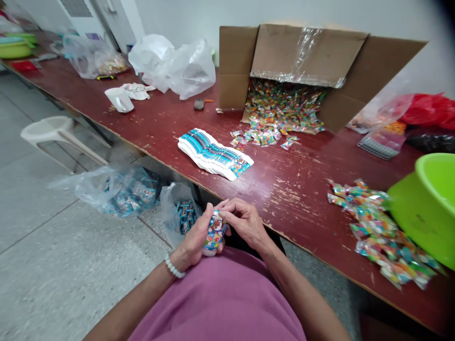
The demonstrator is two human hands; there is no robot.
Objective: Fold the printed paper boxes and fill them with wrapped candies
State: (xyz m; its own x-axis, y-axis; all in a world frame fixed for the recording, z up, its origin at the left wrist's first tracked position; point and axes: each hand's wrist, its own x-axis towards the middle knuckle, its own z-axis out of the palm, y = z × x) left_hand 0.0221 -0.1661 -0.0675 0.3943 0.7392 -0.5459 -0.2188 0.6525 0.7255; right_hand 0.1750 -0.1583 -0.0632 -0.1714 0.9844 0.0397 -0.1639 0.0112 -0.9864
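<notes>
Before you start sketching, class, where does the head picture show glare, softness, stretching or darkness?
Head view: pale glare on the table beside the fanned packets, glints on the clear tape; the far-left bowl looks soft; the green basin seems stretched; the upper right corner falls dark.

Pouch stack (215,155) on the table (302,175), before the carton (275,52), basin (421,213) at far right

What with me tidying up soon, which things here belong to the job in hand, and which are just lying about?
Likely part of the job:
printed packet in the left hand, right hand at its top
fanned packet stack
wrapped candies
open cardboard box

Apparently just lying about:
white mug
plastic stool
crumpled cloth or paper
</notes>
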